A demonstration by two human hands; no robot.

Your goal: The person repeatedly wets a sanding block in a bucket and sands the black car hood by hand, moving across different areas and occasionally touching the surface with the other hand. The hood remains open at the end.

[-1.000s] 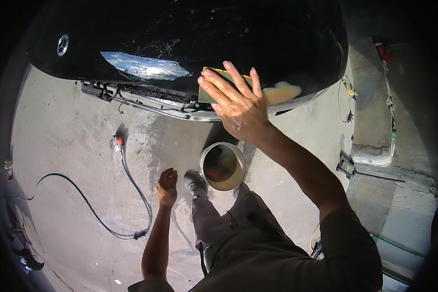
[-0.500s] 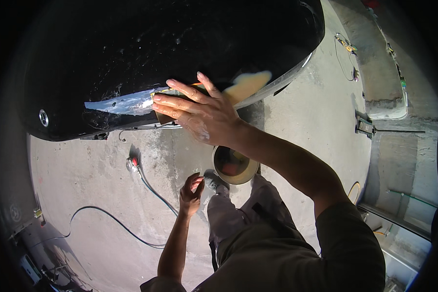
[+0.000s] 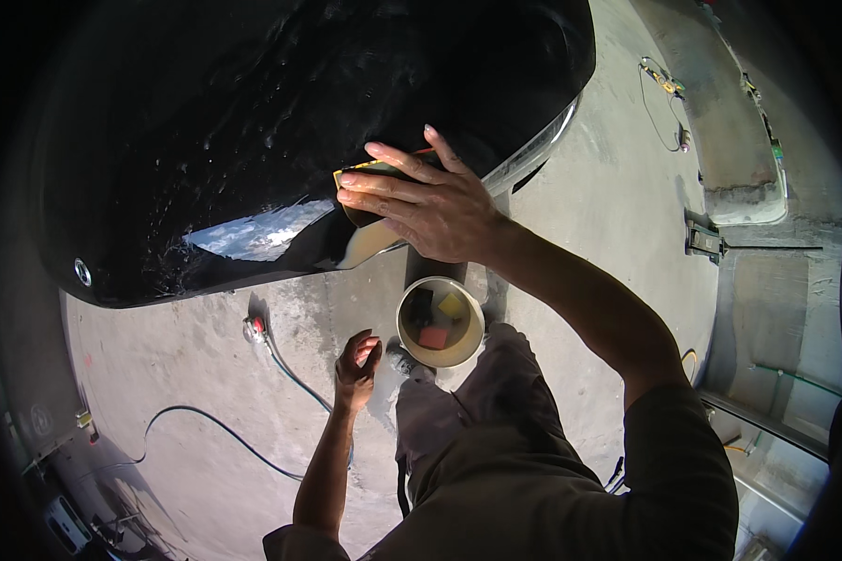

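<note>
My right hand (image 3: 421, 200) lies with spread fingers over a dark, yellow-edged flat pad (image 3: 365, 166), holding it against the glossy black curved car panel (image 3: 206, 140) near its lower edge. Wet streaks mark the panel, and a pale cloudy liquid shows just below the pad. My left hand (image 3: 355, 366) hangs lower, beside the bucket, fingers loosely bent and apart, with nothing visible in it. Between the panel and my legs stands a pale bucket (image 3: 477, 337) of murky liquid holding yellow (image 3: 451, 305), pink (image 3: 432, 337) and dark pads.
A red-topped tool (image 3: 255, 326) with a hose (image 3: 187, 409) lies on the concrete floor (image 3: 150, 346) to the left. At right are a floor jack (image 3: 702, 238) with a long handle, a raised concrete strip (image 3: 734, 178), cables and a yellow fitting (image 3: 662, 80).
My right hand and the pad moved left from the right part of the panel, then slightly up and right. The view has shifted, and the bucket's pads show more clearly.
</note>
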